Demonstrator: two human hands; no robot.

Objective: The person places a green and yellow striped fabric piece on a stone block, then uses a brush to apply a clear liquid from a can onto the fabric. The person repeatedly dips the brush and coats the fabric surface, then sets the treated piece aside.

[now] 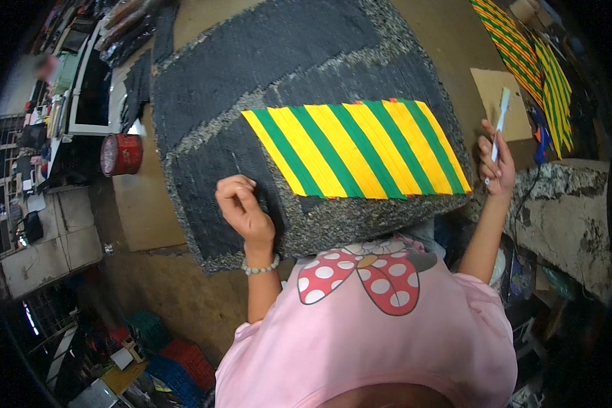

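Note:
A slanted panel of yellow and green striped fabric strips lies flat on a dark, rough-surfaced board, with small bits of red at its edges. My left hand, a beaded bracelet at its wrist, is curled over the board's near left part, left of the panel; whether its fingertips pinch anything is hidden. To the right of the panel, my right hand is raised and holds a toothbrush with a pale blue handle, bristle end up.
A piece of cardboard lies beyond my right hand, near more striped strips and a blue-handled tool. A red tin stands left of the board. Plastic crates are at lower left, and a worn ledge is at right.

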